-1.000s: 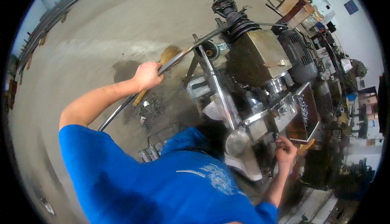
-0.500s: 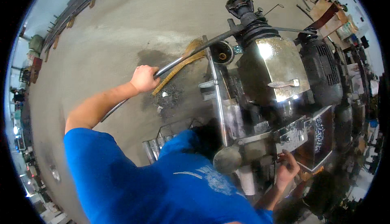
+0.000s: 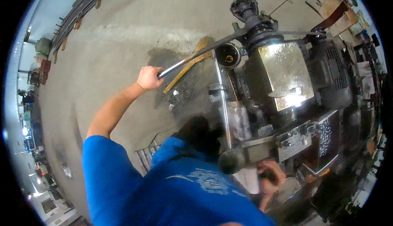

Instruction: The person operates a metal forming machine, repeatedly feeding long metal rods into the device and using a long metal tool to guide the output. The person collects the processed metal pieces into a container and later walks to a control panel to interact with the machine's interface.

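My left hand (image 3: 149,78) is closed round the lower left end of a long metal bar (image 3: 180,63). From there the bar slants up and right to the pulley end of a dark machine (image 3: 264,33). My right hand (image 3: 273,176) is low on the machine's near side, beside a round metal housing (image 3: 231,161). Its fingers curl about a dark patch, blurred, and what they hold is hidden. A grey plate (image 3: 295,142) lies above that hand. On the machine's shiny cover (image 3: 285,72) rests a flat, spoon-shaped metal piece (image 3: 282,93).
A drive belt (image 3: 294,33) links the pulleys to a ribbed motor (image 3: 333,68). An upright steel rod (image 3: 223,107) stands along the machine's left side. On the floor are a straw broom (image 3: 190,64) and dark shavings (image 3: 178,97). Long bars (image 3: 82,13) lie by the far left wall.
My right hand has moved left and down from beside the grey plate to near the round housing. The left hand keeps its hold on the bar. The view has shifted slightly.
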Available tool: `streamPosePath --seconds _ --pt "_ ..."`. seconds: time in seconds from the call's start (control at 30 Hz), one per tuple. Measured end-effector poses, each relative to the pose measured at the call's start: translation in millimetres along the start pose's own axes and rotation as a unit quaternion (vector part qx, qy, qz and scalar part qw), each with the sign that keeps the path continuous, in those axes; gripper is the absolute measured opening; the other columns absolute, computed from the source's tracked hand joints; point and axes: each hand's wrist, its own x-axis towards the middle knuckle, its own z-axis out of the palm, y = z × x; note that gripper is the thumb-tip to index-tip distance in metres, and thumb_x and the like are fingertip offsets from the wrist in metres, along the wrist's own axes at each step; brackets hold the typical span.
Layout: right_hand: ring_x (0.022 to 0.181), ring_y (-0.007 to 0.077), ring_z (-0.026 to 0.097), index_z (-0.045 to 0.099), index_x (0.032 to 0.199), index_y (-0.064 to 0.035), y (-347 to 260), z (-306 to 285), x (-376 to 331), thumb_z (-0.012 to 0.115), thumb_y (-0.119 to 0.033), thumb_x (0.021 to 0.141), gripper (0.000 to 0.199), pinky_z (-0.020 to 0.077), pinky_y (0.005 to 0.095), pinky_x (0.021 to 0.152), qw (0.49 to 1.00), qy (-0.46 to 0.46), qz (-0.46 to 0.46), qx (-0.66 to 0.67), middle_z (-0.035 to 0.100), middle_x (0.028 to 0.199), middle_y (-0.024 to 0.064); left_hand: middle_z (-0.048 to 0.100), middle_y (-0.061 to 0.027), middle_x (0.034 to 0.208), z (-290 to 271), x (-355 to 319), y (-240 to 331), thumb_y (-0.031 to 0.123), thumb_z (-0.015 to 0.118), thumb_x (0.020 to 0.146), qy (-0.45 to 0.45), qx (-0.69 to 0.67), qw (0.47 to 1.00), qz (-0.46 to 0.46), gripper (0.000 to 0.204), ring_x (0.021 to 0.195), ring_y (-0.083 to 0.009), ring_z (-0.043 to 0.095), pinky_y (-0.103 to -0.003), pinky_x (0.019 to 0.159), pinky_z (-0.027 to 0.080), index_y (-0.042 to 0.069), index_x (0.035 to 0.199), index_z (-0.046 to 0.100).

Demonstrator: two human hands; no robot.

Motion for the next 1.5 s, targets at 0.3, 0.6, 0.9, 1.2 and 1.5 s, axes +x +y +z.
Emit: streamPosePath --seconds 0.3,0.6,0.9,1.2,1.5 --pt "0.081 0.0254 0.057 0.060 0.098 0.0012 -43 177 42 0.056 -0.008 0.052 0.047 0.0448 0.0321 0.076 0.950 -0.305 -0.051 0.051 0.059 0.090 0.0149 0.060 -0.0105 0.063 3 -7 -11 0.025 0.061 0.059 0.023 -0.016 1.000 -0.005 0.022 0.062 -0.0289 0.059 -0.040 0.060 0.047 0.012 0.077 0.065" --pt "0.104 0.0284 0.051 0.062 0.087 -0.0050 -9 440 136 0.057 -0.011 0.052 0.036 0.0399 0.0388 0.088 0.917 -0.048 -0.368 -0.147 0.060 0.098 0.0105 0.060 -0.0194 0.079 39 -20 -55 0.025 0.056 0.067 -0.025 -0.183 0.982 0.039 0.023 0.077 -0.0333 0.059 -0.043 0.068 0.047 0.006 0.079 0.062" --pt "0.102 0.0227 0.050 0.065 0.063 -0.0142 15 509 88 0.061 -0.024 0.051 0.016 0.0202 0.0480 0.101 0.839 0.119 -0.183 -0.498 0.063 0.081 0.0024 0.062 -0.0183 0.075 21 -247 -238 0.023 0.055 0.068 -0.091 -0.320 0.943 0.001 0.028 0.071 -0.0340 0.060 -0.043 0.065 0.047 0.005 0.089 0.063" --pt "0.095 0.0151 0.054 0.067 0.063 -0.0164 18 529 87 0.058 -0.023 0.052 0.016 0.0158 0.0439 0.105 0.801 0.106 -0.050 -0.587 0.064 0.074 -0.0014 0.063 -0.0172 0.080 105 -433 -514 0.015 0.057 0.069 -0.321 -0.169 0.891 -0.272 0.027 0.075 -0.0304 0.061 -0.036 0.068 0.049 0.005 0.093 0.063" --pt "0.116 0.0416 0.035 0.067 0.085 -0.0035 13 579 81 0.062 -0.018 0.054 0.034 0.0357 0.0431 0.094 0.706 0.370 0.092 -0.597 0.040 0.124 0.0255 0.061 -0.0184 0.065 58 -391 -659 0.005 0.053 0.068 -0.212 -0.334 0.835 -0.383 0.025 0.055 -0.0245 0.062 -0.032 0.054 0.049 -0.001 0.092 0.060"
